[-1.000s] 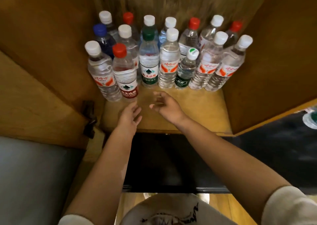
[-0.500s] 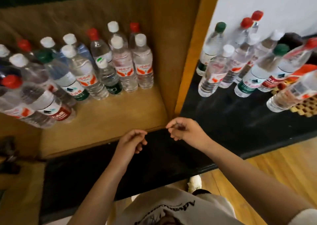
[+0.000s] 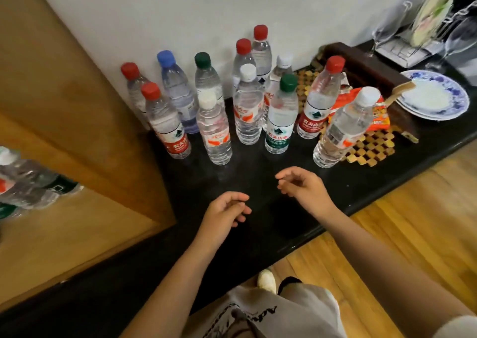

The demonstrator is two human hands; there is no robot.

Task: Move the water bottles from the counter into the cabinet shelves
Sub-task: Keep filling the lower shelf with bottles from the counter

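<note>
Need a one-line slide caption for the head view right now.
Both empty hands, left and right, hover before water bottles standing on the black counter.

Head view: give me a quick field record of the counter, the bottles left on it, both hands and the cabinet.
counter: black top, bottles standing upright near the wall
bottles left: about twelve, caps red, white, green and one blue
nearest bottles: white cap, green cap, white cap on the woven mat
left hand: empty, fingers loosely curled, over the counter
right hand: empty, fingers loosely curled, short of the front row
cabinet: shelf at left, bottles already inside
other: blue-patterned plates at right
</note>
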